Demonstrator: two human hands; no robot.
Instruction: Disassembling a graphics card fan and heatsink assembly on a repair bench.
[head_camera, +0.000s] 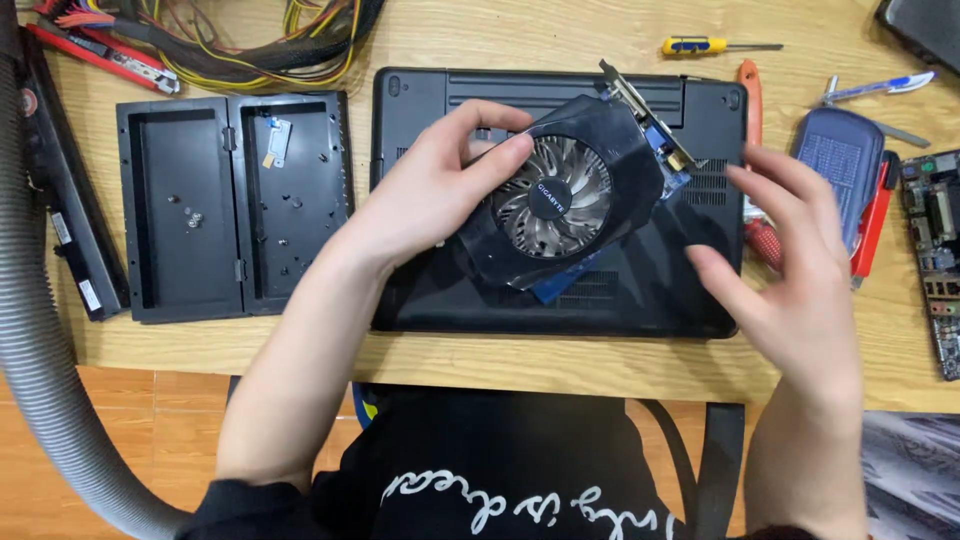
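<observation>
Left hand (425, 190) grips the graphics card (565, 195) by its left edge, thumb & fingers closed on the shroud, fan side up, tilted so the fan faces the camera. Card is held just above the upturned black laptop (430, 290), not resting on it. Right hand (800, 285) is open, fingers spread, holding nothing, just right of the card. Black tray (235, 205) w/ loose screws sits left of the left hand on the table (560, 365); yellow screwdriver (715, 45) lies beyond both hands.
</observation>
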